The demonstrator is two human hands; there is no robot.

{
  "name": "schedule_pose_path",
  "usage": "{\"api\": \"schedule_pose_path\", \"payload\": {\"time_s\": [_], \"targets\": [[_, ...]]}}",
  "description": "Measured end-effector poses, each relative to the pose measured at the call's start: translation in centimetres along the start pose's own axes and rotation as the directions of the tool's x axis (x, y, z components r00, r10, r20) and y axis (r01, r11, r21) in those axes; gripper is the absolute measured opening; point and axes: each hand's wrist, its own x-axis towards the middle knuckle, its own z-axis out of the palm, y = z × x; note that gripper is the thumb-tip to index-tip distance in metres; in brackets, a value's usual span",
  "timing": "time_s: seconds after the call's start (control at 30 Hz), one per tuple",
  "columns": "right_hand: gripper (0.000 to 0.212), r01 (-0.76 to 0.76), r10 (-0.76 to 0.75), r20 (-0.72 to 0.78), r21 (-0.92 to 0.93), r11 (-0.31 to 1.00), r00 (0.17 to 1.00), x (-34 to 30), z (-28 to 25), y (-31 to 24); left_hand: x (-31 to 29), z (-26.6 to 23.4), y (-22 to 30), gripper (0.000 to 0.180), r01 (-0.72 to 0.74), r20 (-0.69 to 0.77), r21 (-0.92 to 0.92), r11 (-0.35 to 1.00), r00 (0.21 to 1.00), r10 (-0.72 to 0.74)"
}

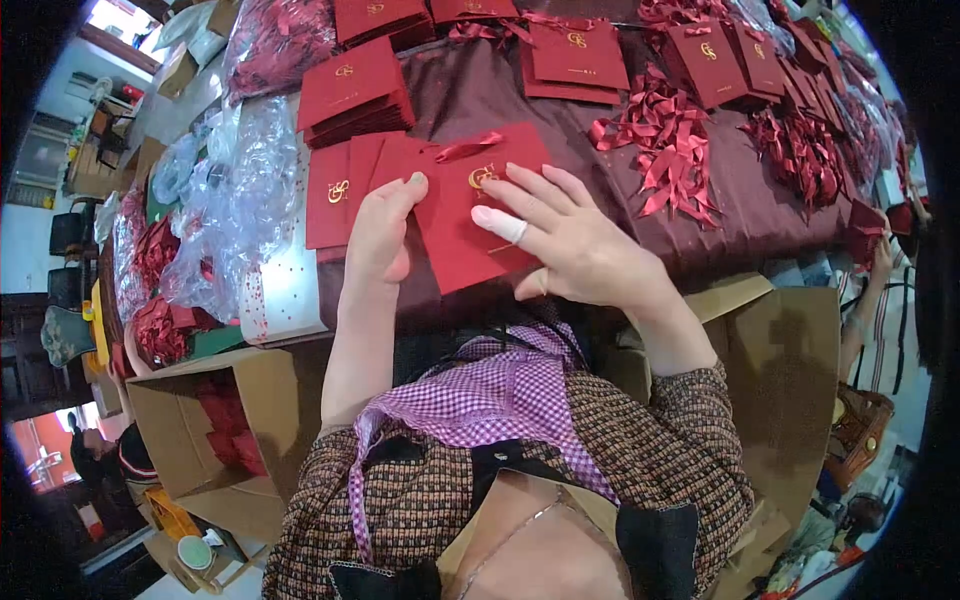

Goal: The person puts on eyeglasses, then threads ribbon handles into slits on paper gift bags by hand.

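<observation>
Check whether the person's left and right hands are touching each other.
Apart. The head view shows part of the red bag in the open gap between the left hand and right hand.

Your right hand [590, 250] partly hides the gold emblem [480, 177] on your red bag [455, 245]; the top edge crops the rear stack [380, 25].

L hand [383, 235] upright, thumb raised, other fingers mostly hidden; R hand [592, 250] palm down, fingers spread; L forearm [360, 345] bare, near-vert.; R forearm [682, 330] bare, angled inward.
</observation>
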Motion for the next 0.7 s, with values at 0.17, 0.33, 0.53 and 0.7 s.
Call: {"api": "schedule_pose_path", "payload": {"time_s": [0.17, 0.33, 0.53, 0.7], "targets": [[0.04, -0.449, 0.588, -0.078, 0.568, 0.69, 0.805, -0.1, 0.2, 1.8, -0.3, -0.7, 0.7, 0.043, 0.16, 0.264, -0.093, 0.983, 0.956, -0.131], [0.035, -0.151, 0.707, -0.085, 0.952, 0.265, 0.702, -1.2, 2.0, 5.3, -0.6, -1.7, 0.5, 0.035, 0.014, 0.188, 0.048, 0.999, 0.982, -0.023], [0.041, 0.004, 0.808, 0.148, 0.983, -0.183, 0.571, -1.6, 2.7, 7.6, -0.9, -1.3, 0.5, 0.024, -0.033, 0.184, 0.121, 0.992, 0.983, 0.011], [0.037, 0.119, 0.853, -0.278, 0.96, 0.252, 0.442, 0.4, -2.7, 12.7, -0.6, -2.4, 0.6, 0.023, -0.035, 0.155, 0.148, 0.988, 0.988, 0.011]]}}
